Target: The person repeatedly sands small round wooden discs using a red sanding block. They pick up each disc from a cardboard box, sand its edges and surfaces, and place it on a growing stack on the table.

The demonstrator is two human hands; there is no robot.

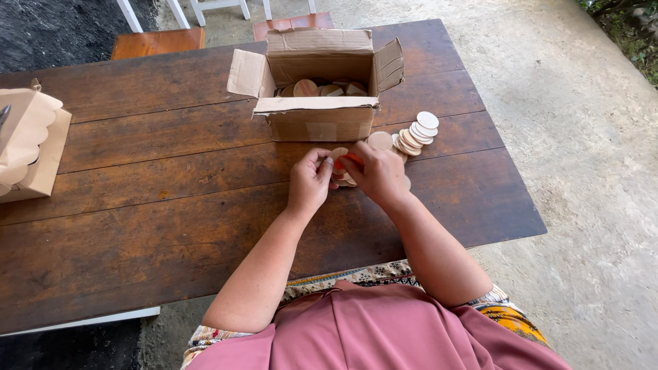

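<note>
A paper bag [27, 144] sits at the table's [151, 205] left edge. The open cardboard box [319, 89] holds wooden discs [322, 89]. Left hand [308, 183] fingers pinch a disc [338, 153]; right hand [380, 175] fingers grip an orange thing [351, 159] (mostly hidden). Stacked discs [417, 131] lie rightward.

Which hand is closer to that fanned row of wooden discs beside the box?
Right. The right hand sits just below-left of the disc row; the left hand is farther left.
</note>
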